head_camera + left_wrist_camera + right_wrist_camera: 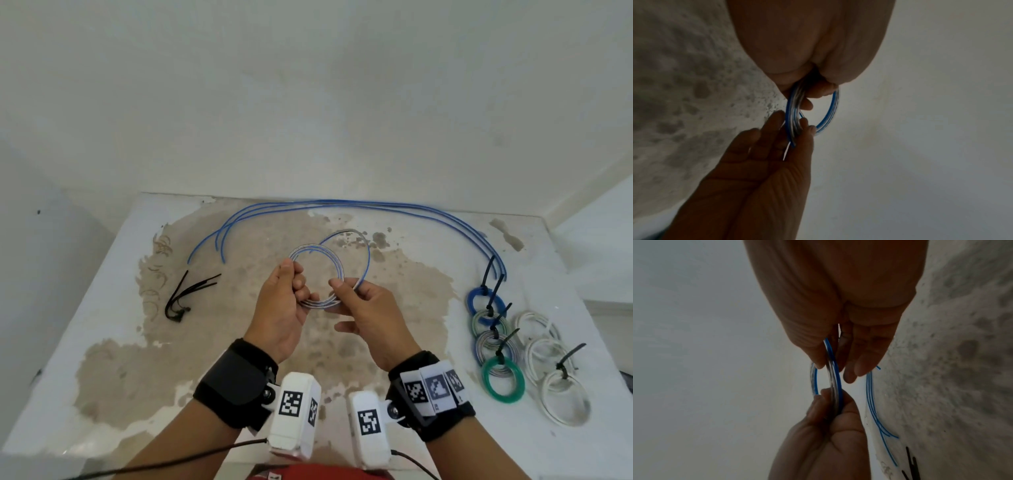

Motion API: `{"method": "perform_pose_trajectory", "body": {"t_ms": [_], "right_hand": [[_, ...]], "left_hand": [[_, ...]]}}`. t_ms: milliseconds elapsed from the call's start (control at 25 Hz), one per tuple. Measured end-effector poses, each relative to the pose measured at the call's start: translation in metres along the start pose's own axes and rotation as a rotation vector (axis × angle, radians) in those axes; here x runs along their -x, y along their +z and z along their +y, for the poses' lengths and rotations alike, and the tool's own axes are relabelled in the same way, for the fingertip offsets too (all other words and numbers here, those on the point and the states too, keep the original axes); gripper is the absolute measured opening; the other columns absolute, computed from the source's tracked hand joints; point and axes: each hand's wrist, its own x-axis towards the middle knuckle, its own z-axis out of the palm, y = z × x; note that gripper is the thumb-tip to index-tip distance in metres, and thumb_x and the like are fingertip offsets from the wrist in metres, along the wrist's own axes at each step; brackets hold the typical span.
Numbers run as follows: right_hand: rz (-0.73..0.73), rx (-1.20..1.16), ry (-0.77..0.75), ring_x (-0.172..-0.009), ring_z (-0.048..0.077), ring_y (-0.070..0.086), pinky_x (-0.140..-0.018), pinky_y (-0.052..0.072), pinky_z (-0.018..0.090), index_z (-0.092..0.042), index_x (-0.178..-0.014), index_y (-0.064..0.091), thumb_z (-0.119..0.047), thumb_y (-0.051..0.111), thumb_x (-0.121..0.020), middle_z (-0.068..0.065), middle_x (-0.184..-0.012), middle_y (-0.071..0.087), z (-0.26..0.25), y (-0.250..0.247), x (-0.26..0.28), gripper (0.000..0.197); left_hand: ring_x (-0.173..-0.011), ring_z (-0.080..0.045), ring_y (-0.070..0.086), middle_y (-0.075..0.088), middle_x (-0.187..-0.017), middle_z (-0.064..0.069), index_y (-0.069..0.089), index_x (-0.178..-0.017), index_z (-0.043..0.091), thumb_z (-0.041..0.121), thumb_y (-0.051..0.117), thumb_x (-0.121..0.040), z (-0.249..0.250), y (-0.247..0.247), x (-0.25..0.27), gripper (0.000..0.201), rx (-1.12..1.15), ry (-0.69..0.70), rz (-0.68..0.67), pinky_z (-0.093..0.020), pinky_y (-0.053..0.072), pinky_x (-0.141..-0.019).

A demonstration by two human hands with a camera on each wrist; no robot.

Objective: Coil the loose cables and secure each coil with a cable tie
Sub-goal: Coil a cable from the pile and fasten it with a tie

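Observation:
A blue-and-clear cable coil [337, 270] is held in the air above the table's middle. My left hand [289, 291] pinches its left side, with the fingers curled round the strands [797, 104]. My right hand [346, 291] pinches the coil's lower right between thumb and forefinger [830, 356]. One outer loop [366, 253] stands wider than the rest. Loose blue cables [342, 204] arc along the table's far edge. A bundle of black cable ties [186, 298] lies at the left.
Several tied coils, blue, grey, green [503, 378] and white [561, 401], lie in two rows at the table's right side. The white table [102, 394] has a worn brown patch and ends against a white wall.

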Motion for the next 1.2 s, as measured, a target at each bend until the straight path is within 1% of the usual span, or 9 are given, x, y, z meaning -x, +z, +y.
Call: {"method": "perform_pose_trajectory", "body": {"t_ms": [200,320,560,680,760,880,960,1080,1200], "right_hand": [[-0.064,-0.005,0.032,-0.087,0.019,0.077,-0.059,0.057,0.024,-0.007,-0.103,0.071,-0.021,0.070,-0.094,0.010,-0.090,0.078,-0.001,-0.031,0.009,0.017],[-0.128,-0.035,0.064,-0.086,0.016,0.075,-0.064,0.057,0.027,-0.011,-0.109,0.073,-0.029,0.070,-0.094,0.006,-0.097,0.078,-0.006,-0.049,0.009,0.023],[-0.130,-0.068,0.074,-0.079,0.016,0.073,-0.063,0.054,0.025,-0.012,-0.100,0.074,-0.027,0.070,-0.094,0.006,-0.087,0.074,-0.010,-0.072,0.007,0.017],[-0.200,-0.053,0.148,-0.080,0.016,0.072,-0.065,0.055,0.029,-0.013,-0.105,0.075,-0.033,0.066,-0.097,0.003,-0.088,0.073,-0.017,-0.078,0.008,0.024],[-0.217,-0.002,0.134,-0.079,0.016,0.073,-0.063,0.055,0.030,-0.015,-0.107,0.076,-0.039,0.065,-0.097,0.001,-0.086,0.073,-0.021,-0.081,0.008,0.028],[-0.224,0.146,0.069,-0.079,0.016,0.074,-0.063,0.057,0.030,-0.017,-0.107,0.077,-0.040,0.061,-0.099,0.003,-0.091,0.076,-0.027,-0.083,0.004,0.029],[-0.191,0.052,0.039,-0.085,0.018,0.074,-0.068,0.057,0.031,-0.016,-0.108,0.074,-0.041,0.052,-0.103,0.005,-0.097,0.077,-0.031,-0.084,0.000,0.035],[-0.213,-0.404,0.058,-0.086,0.025,0.074,-0.076,0.057,0.034,-0.010,-0.092,0.065,-0.040,0.036,-0.108,0.007,-0.077,0.069,-0.037,-0.086,-0.002,0.044],[-0.243,-0.421,0.059,-0.075,0.021,0.072,-0.073,0.055,0.031,-0.011,-0.082,0.053,-0.038,0.032,-0.109,0.003,-0.059,0.052,-0.035,-0.082,-0.002,0.044]], "left_hand": [[-0.045,-0.005,0.029,0.029,-0.057,0.009,0.051,-0.087,0.015,0.030,0.039,-0.108,-0.017,0.017,0.014,0.029,-0.019,-0.040,0.007,-0.026,0.042,-0.058],[-0.044,-0.005,0.026,0.026,-0.055,0.010,0.051,-0.085,0.016,0.029,0.040,-0.107,-0.026,0.024,0.020,0.028,-0.129,-0.024,-0.020,-0.026,0.040,-0.056],[-0.046,-0.009,0.021,0.021,-0.059,0.007,0.049,-0.080,0.018,0.029,0.045,-0.105,-0.032,0.031,0.034,0.027,-0.278,-0.077,-0.036,-0.027,0.035,-0.054],[-0.047,-0.009,0.021,0.021,-0.059,0.007,0.048,-0.081,0.017,0.028,0.043,-0.106,-0.031,0.037,0.038,0.027,-0.336,-0.046,-0.053,-0.026,0.035,-0.052],[-0.046,-0.009,0.022,0.022,-0.059,0.007,0.049,-0.082,0.017,0.029,0.043,-0.106,-0.030,0.042,0.039,0.028,-0.343,-0.047,-0.052,-0.025,0.036,-0.049],[-0.043,-0.007,0.022,0.022,-0.057,0.008,0.050,-0.083,0.017,0.029,0.043,-0.107,-0.028,0.045,0.035,0.028,-0.224,-0.034,-0.022,-0.022,0.038,-0.046],[-0.040,-0.006,0.026,0.025,-0.053,0.009,0.051,-0.083,0.017,0.030,0.042,-0.107,-0.023,0.047,0.027,0.029,-0.004,-0.017,0.006,-0.021,0.044,-0.048],[-0.041,-0.005,0.033,0.032,-0.052,0.008,0.051,-0.082,0.018,0.031,0.042,-0.107,-0.014,0.048,0.010,0.029,0.196,0.026,0.019,-0.023,0.054,-0.057],[-0.043,-0.005,0.037,0.035,-0.054,0.008,0.050,-0.082,0.016,0.029,0.040,-0.107,-0.006,0.053,-0.003,0.030,0.267,0.054,0.001,-0.027,0.058,-0.062]]}}
